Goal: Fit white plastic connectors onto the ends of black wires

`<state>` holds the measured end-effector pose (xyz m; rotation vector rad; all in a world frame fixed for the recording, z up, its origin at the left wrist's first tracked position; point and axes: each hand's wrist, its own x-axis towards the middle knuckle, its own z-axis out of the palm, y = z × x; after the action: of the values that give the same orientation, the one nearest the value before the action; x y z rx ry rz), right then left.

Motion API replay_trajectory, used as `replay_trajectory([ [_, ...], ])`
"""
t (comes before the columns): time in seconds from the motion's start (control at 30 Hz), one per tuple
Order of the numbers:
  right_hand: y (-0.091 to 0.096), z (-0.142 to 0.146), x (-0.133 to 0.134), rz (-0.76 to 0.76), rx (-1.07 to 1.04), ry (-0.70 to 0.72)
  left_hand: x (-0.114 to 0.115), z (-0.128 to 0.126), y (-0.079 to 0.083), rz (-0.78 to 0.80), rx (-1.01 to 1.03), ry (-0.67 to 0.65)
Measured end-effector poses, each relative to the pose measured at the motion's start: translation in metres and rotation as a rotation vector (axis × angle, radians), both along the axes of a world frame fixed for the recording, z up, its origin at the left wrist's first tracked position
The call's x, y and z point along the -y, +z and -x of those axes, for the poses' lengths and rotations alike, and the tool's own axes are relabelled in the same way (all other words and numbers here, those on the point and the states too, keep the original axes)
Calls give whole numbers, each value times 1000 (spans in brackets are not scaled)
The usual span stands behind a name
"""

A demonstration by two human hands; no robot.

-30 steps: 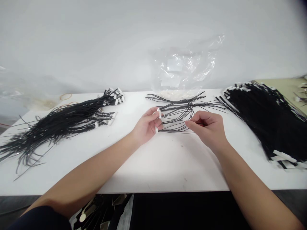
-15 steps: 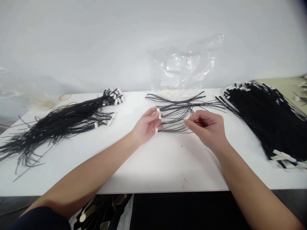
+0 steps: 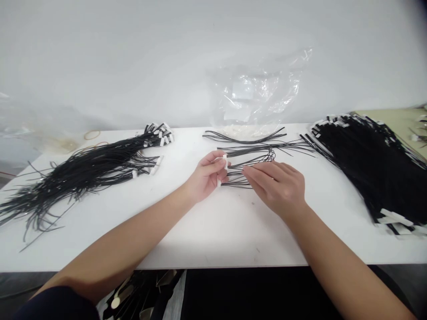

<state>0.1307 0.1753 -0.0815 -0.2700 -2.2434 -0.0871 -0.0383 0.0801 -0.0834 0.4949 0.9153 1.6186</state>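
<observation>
Both hands are working over the middle of the white table (image 3: pixel 213 235), and the left hand (image 3: pixel 207 178) is pinching a white connector (image 3: pixel 225 162) between thumb and forefinger. Just below it, a second white connector (image 3: pixel 219 182) is sitting against the lower fingers. Black wires (image 3: pixel 237 167) are running rightward from both connectors, some of them curling round in a loop beyond the right fingertips.

Here's the right hand (image 3: pixel 278 184), back turned up, its grip pinching in among those wires just beside the left hand; the exact strand is hiding behind the fingers.

Behind the hands, a loose wire bundle (image 3: pixel 245 142) is lying crosswise, with a longer wire bundle (image 3: pixel 283 146) stretching out nearer the hands. A clear plastic bag (image 3: pixel 267 91) is leaning on the wall, something pale showing at its base.

Over on the left, a tangled pile of connector-tipped wires (image 3: pixel 96 164) is spreading across the table; on the right, a denser dark stack (image 3: pixel 370 164) is showing white ends.
</observation>
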Motion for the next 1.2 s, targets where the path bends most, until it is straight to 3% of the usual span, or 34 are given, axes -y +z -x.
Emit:
replay_trajectory([
  [0.53, -4, 6, 7, -44, 17, 31, 1, -2, 1, 30, -64, -42],
  [0.77, -3, 10, 8, -165, -32, -4, 2, -1, -1, -2, -87, -54],
  [1.2, 2, 20, 15, -208, -144, 78, 7, -7, 2, 4, -69, -49],
])
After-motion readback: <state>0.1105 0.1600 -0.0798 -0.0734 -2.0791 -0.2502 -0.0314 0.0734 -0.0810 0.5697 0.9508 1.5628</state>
